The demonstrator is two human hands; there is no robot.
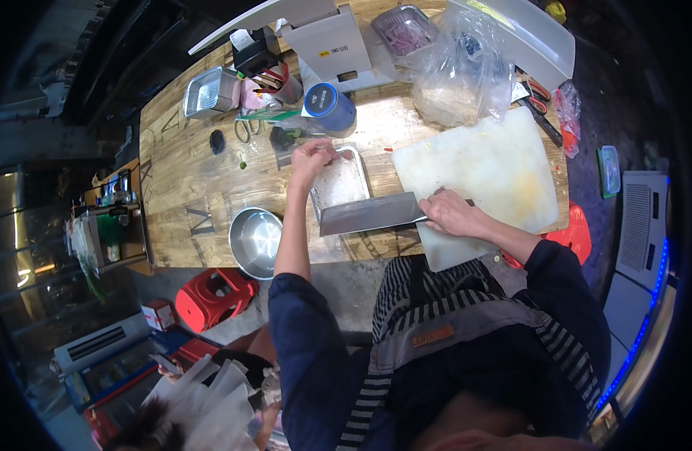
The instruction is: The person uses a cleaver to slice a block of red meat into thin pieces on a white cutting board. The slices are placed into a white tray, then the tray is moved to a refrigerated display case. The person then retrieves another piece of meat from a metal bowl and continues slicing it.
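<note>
My right hand (450,212) grips the handle of a wide cleaver (368,214), its blade reaching left over the near end of a shallow metal tray (341,183). At the tray's far left corner, my left hand (314,157) has its fingertips on small reddish-brown pieces, perhaps meat (344,156); whether it holds any cannot be told. A white cutting board (481,175) lies under and beyond my right hand, its near corner jutting past the table's edge. To the left of my left forearm stands a round steel bowl (256,242).
Behind the tray is a blue-lidded container (329,107). Scissors (249,129), a foil tray (211,92) and a plastic bag (461,84) are on the wooden table (177,197). A knife (543,121) lies beyond the board. A red stool (216,299) and another person (205,389) are at lower left.
</note>
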